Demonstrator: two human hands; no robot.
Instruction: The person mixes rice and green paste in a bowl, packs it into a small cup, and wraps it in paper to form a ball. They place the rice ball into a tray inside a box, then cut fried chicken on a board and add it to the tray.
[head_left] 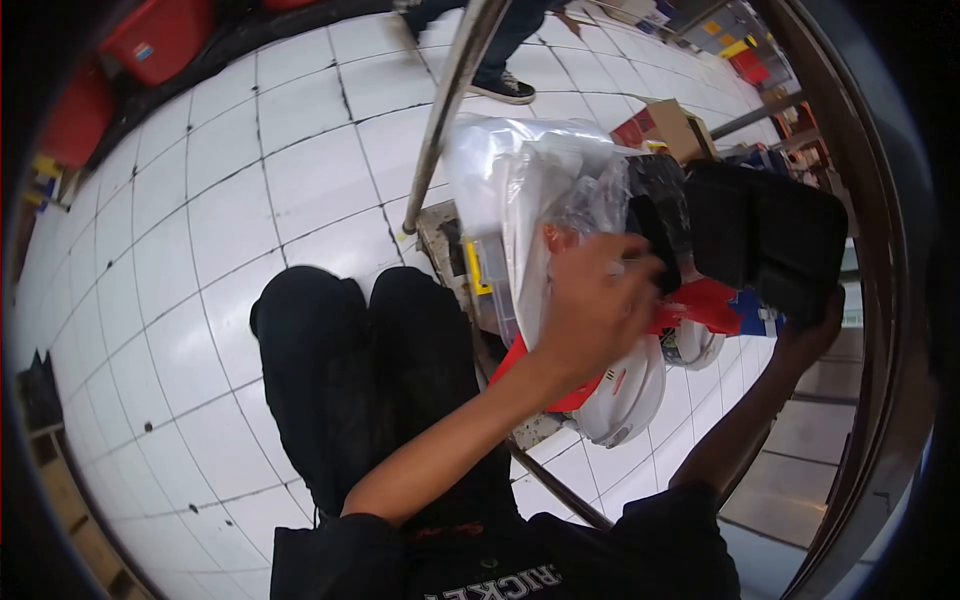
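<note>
Your left hand [600,300] is clamped on the clear plastic bag [530,190]; your right hand [815,325], at 3 o'clock, grips the black tray [770,235]. Keep the bag mouth open.

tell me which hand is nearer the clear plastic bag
Left. The left hand touches the bag; the right hand is off to its side, under a black tray.

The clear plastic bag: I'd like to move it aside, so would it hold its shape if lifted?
Probably not. The clear plastic bag looks thin and crumpled, so likely floppy and light. Its glossy film may slip under the left hand. The right hand holds a stiffer-looking black tray.
</note>
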